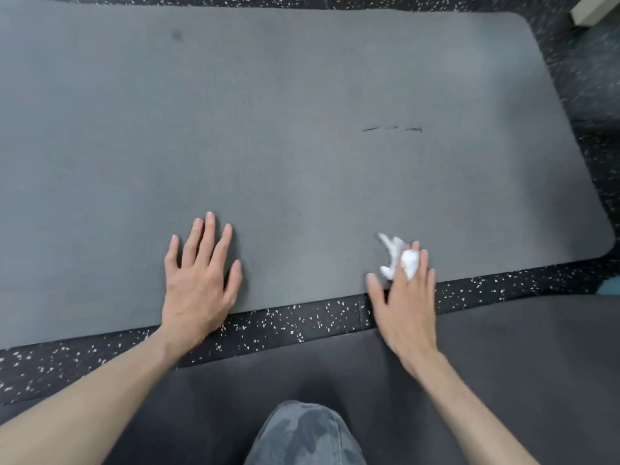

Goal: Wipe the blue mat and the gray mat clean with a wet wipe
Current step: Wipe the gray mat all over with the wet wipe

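The gray mat [302,112] fills most of the view, lying on a speckled black floor. My left hand [198,276] rests flat on its near edge, fingers spread and straight. To the right, my right hand [406,303] presses a crumpled white wet wipe [407,260] onto the mat near the same edge. Its fingers are straight, and the wipe bulges up between them. Short dark streaks [392,129] mark the mat beyond the right hand, and a dark spot [176,35] sits at the far left. A teal sliver [609,286] shows at the right edge; I cannot tell if it is the blue mat.
A darker mat [503,364] lies under me, separated from the gray one by a strip of speckled floor [302,320]. My knee in gray trousers [302,434] shows at the bottom centre. A white object [595,8] sits at the far right corner.
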